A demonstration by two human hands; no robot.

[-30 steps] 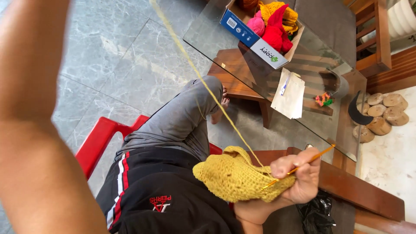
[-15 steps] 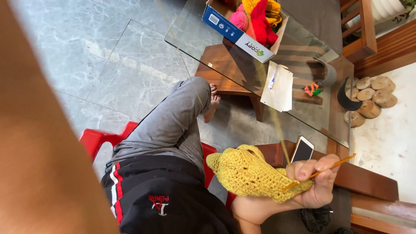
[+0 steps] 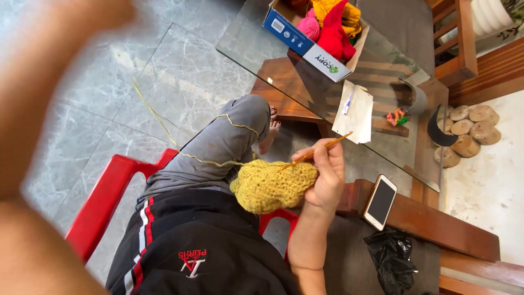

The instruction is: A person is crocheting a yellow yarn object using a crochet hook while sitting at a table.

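While clenched round a crochet hook (image 3: 319, 151) — right hand (image 3: 326, 177), yellow crochet piece (image 3: 270, 186) against it.

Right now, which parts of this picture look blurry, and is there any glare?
Head view: the left arm is a smeared blur up close; the right hand, yellow knitted piece and phone are sharp; the glass tabletop shows soft reflections, no harsh glare.

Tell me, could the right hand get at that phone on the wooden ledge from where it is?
Probably yes, but not freely: the phone lies just beside the right hand with nothing between them, yet that hand is holding the crochet hook and yellow crochet piece.
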